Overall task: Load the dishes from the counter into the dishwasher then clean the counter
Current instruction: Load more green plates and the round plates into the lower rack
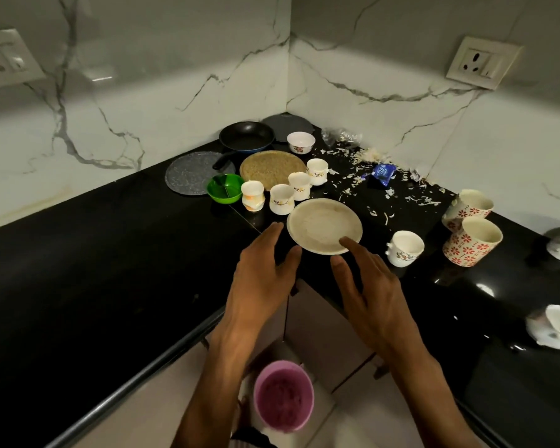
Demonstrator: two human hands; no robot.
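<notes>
A glossy black corner counter (78,253) carries a beige plate (324,226), four small white cups (282,198), a green bowl (225,188), a black frying pan (247,136), two red-patterned mugs (472,242), a blue wrapper (382,174) and scattered white peelings (346,156).

One head-worn camera looks forward and steeply down, close over the counter (110,253) corner. Both walls fill its top.

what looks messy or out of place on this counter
White scraps are strewn over the black counter near the corner, around a crumpled blue wrapper. One red-flowered mug lies tipped against another.
</notes>
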